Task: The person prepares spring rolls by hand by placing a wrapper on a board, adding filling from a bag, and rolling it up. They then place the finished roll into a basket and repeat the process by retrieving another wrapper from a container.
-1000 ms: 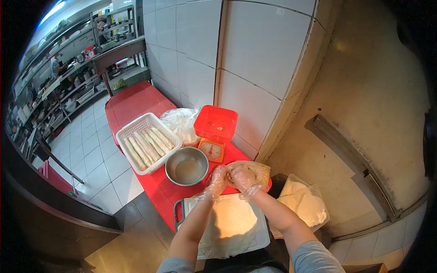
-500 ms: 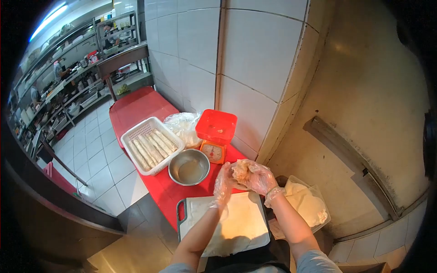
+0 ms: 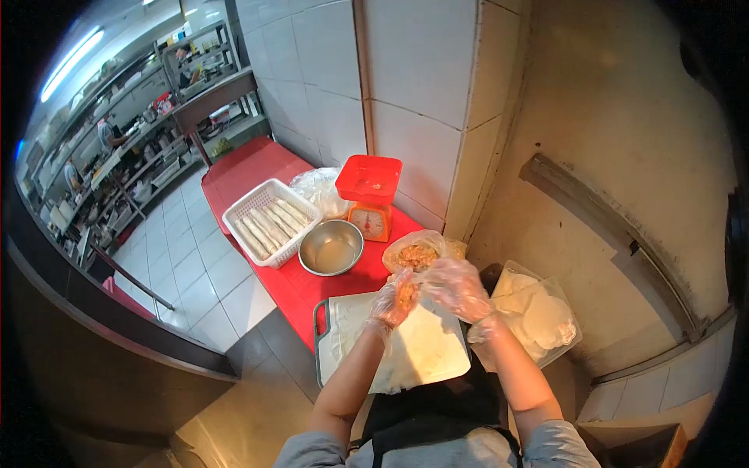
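Note:
Clear plastic gloves cover both hands. My left hand is closed around a lump of orange-brown filling above the far edge of the cutting board. Beside it on the right, my right hand is blurred by motion; its fingers and anything in them cannot be made out. Just beyond the hands lies a plastic bag of filling. A pale wrapper sheet covers much of the dark-edged cutting board.
On the red table stand a white basket of rolls, a metal bowl and an orange scale carrying a red tray. A container of pale sheets sits right. People work in the far-left kitchen.
The camera view has shifted. My hands have moved nearer to me, uncovering the bag of filling. The lump now shows in my left hand, and my right hand has turned over, blurred.

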Demonstrator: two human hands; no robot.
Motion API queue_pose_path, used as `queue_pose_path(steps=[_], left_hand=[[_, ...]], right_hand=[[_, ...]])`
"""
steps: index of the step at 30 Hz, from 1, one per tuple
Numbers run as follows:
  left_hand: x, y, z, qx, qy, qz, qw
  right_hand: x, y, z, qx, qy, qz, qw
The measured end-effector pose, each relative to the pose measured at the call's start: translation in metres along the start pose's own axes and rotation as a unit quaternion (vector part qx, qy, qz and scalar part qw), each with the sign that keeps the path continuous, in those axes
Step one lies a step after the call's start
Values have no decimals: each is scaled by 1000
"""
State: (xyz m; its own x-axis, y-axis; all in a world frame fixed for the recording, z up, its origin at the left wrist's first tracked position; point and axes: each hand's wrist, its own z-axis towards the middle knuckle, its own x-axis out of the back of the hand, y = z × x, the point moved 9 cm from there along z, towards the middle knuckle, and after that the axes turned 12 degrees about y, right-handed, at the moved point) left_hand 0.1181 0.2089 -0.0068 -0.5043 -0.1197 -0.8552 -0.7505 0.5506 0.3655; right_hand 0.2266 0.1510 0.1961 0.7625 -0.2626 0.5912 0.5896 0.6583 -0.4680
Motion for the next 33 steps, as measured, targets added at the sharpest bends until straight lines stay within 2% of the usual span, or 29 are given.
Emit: queue_pose_path(steps=[2, 3, 4, 5, 6, 7, 8, 9, 10, 12, 13, 15, 17, 19, 21, 23, 25, 27, 29, 30, 32, 33], left_hand=[[-13, 25, -12, -48, 39, 80, 995], [-25, 40, -23, -72, 57, 121, 988], [-58, 62, -41, -112, -44, 151, 981], [-78, 80, -47, -110, -44, 133, 984], [-96, 100, -46, -108, -43, 114, 987], [-108, 125, -38, -146, -36, 170, 974], [-117, 152, -26, -184, -29, 224, 957], [-128, 181, -11, -222, -23, 275, 935], [-140, 210, 5, -259, -17, 324, 910], [-177, 243, 21, -410, 26, 379, 829], [-177, 258, 42, -436, 92, 495, 746], [-168, 294, 88, -457, 212, 689, 521], [-191, 268, 74, -359, 246, 755, 491], [-188, 258, 79, -330, 234, 792, 457], [-173, 258, 99, -374, 175, 804, 427], [-194, 253, 76, -564, 185, 766, 244], [-220, 221, 32, -683, 130, 692, 196], [-241, 180, -12, -741, 13, 602, 297], [-203, 126, 1, -607, 18, 686, 401], [-173, 94, 22, -539, -8, 743, 397], [-117, 53, 46, -493, -35, 735, 464], [-99, 45, 44, -514, -37, 670, 534]], right_hand=[[47, 11, -21, -38, 66, -15, 997], [63, 38, -49, -72, 93, 10, 993], [91, 39, -67, -165, 66, 30, 984], [110, 77, -116, -266, 103, 47, 957], [135, 97, -157, -319, 115, 19, 941], [159, 102, -192, -388, 126, -29, 913], [180, 129, -246, -401, 143, -35, 904], [205, 135, -299, -497, 222, -27, 839], [227, 134, -334, -500, 236, -33, 832], [262, 113, -385, -520, 264, -34, 812], [275, 99, -403, -534, 279, -29, 797], [294, 91, -457, -572, 307, -45, 759], [302, 84, -494, -563, 350, -14, 748], [303, 85, -524, -565, 371, 13, 737], [301, 91, -540, -576, 372, 34, 727], [299, 100, -542, -583, 358, 4, 730], [293, 111, -528, -596, 340, -1, 728], [285, 125, -505, -618, 325, 13, 716], [275, 137, -466, -602, 277, 0, 749], [269, 140, -446, -591, 253, -5, 766], [257, 141, -415, -591, 254, 55, 764], [249, 140, -400, -590, 253, 85, 762]])
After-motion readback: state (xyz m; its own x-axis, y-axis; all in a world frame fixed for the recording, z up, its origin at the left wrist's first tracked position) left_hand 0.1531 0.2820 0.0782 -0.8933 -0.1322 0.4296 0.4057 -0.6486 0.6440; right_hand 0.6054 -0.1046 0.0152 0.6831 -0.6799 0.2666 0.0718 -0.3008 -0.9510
